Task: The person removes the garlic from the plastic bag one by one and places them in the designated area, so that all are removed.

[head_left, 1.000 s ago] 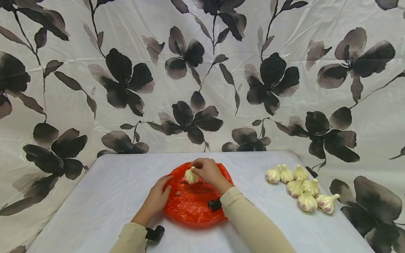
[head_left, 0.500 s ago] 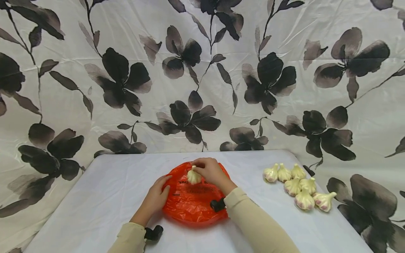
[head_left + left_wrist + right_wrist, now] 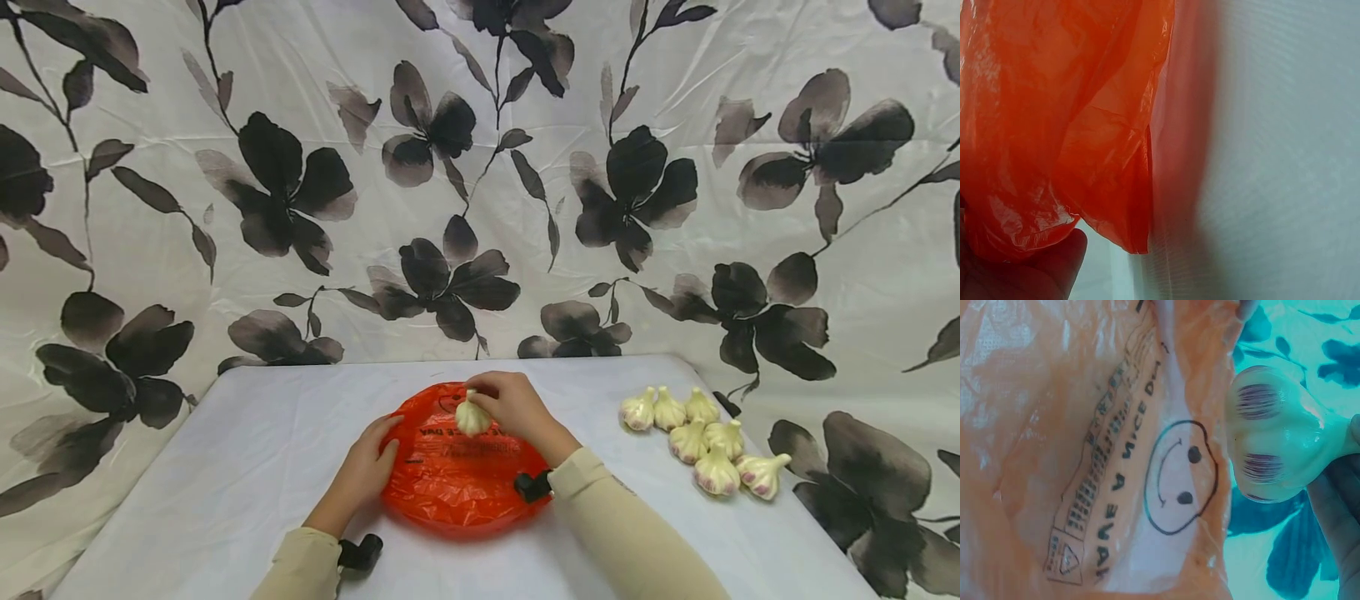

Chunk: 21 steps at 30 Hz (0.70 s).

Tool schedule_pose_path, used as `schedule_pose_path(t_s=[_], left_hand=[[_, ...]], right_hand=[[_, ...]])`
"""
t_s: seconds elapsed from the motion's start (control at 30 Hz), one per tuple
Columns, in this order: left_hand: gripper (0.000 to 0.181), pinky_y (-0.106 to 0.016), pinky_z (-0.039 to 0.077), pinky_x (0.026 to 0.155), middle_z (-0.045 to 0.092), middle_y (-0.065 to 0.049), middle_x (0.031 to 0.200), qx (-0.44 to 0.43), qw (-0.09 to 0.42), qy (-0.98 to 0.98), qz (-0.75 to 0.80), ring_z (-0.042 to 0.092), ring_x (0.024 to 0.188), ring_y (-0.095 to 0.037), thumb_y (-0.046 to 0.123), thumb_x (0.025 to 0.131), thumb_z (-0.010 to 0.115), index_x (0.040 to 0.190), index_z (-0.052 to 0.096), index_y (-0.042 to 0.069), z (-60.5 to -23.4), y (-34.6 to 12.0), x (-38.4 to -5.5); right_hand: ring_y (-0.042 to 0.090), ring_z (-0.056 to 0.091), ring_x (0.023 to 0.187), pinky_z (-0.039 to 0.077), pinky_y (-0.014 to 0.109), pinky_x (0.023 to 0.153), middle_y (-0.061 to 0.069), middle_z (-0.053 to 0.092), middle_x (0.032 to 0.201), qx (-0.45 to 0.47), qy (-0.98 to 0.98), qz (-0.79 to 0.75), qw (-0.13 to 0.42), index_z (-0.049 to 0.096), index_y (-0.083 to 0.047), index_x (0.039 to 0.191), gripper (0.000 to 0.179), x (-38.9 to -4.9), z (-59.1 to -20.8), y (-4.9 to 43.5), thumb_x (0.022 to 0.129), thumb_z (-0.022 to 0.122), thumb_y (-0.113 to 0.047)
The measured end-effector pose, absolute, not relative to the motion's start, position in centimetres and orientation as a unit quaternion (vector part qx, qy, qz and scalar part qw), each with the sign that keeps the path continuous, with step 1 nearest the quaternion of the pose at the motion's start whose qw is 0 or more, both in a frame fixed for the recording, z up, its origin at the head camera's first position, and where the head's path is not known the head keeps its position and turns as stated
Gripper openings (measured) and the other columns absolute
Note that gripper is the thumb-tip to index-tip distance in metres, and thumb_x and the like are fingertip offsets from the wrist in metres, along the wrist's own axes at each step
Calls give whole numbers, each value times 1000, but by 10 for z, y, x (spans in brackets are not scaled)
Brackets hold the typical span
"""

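Observation:
A puffed-up red plastic bag point(image 3: 457, 487) with black print lies at the middle of the table. My left hand point(image 3: 367, 462) rests along its left side, fingers fairly straight and thumb apart from them. In the left wrist view, the thumb point(image 3: 1063, 265) lies right at the crinkled bag point(image 3: 1110, 144). My right hand point(image 3: 513, 408) pinches a garlic bulb point(image 3: 472, 418) by its stem, over the far part of the bag in the head view. The right wrist view shows purple streaks on this bulb point(image 3: 1269, 434), beside the bag's printed smiley face point(image 3: 1179, 481).
Several more garlic bulbs point(image 3: 705, 440) sit grouped on the right side of the white-covered table point(image 3: 247, 467). A flower-printed sheet point(image 3: 480, 183) hangs behind the table. Each wrist carries a small black camera, such as the left one point(image 3: 362, 552).
My right hand has shifted to the right over the bag with the garlic bulb. My left hand stays at the bag's left side. The head view has drifted slightly.

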<state>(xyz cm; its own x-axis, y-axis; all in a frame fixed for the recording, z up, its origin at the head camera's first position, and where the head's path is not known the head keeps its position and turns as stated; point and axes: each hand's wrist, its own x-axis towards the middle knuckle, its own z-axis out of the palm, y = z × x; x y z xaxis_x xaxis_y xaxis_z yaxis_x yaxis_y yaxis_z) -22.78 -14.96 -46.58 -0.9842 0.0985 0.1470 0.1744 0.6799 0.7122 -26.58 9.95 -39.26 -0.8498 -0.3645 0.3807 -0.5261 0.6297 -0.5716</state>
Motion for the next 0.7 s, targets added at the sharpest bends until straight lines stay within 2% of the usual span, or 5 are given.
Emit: schedule_pose_path(t_s=[0.7], left_hand=[[46,-58,32,112,33,-18,154,-66,42,-916,-392,33,142,-40,15,101,44,147,40,9,-467,-154,-231]], right_hand=[[12,70,86,58,25,75,1,75,102,237,-866,400,182,74,-15,108,21,-254,-380,137,89,70,-20]])
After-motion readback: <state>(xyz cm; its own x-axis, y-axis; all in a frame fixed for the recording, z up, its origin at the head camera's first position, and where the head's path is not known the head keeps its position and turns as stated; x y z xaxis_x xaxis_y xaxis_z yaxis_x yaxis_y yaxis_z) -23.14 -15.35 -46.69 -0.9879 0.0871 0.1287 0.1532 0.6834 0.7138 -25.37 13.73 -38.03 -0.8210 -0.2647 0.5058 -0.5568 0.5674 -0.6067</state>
